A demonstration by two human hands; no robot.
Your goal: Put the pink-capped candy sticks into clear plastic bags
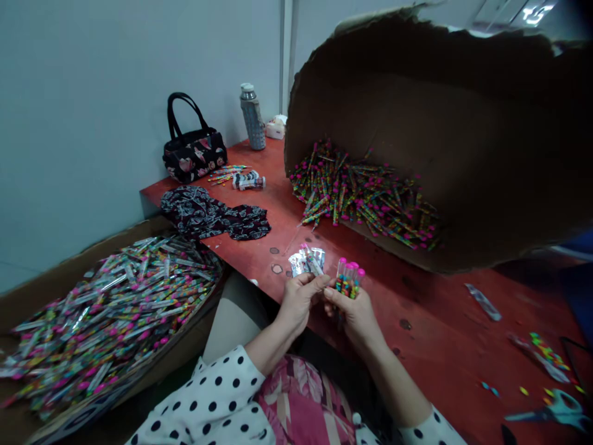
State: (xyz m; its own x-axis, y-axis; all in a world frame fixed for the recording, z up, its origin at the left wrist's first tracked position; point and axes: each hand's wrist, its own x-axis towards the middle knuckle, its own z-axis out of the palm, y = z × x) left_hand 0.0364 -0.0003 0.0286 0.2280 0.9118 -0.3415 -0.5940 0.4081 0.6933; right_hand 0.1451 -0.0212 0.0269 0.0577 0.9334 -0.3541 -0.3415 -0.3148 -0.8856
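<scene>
My right hand (356, 312) is closed around a bunch of clear candy tubes (347, 281) with pink caps and colourful sweets inside. The caps point up and away from me. Close beside it, my left hand (296, 301) is closed in a pinch, its fingertips near the right hand's. Whatever lies between those fingertips is too small or hidden to make out. Just beyond the left hand, printed labels (297, 264) lie on the red table (278, 222), with a pink-capped tube (313, 261) on top of them.
A large cardboard box (370, 111) lies on its side holding many filled tubes (361, 191). Another carton (185, 327) at lower left is full of tubes. Around are a handbag (197, 154), flask (252, 120), dark patterned cloth (213, 213), scissors (556, 411) and loose sweets (489, 388).
</scene>
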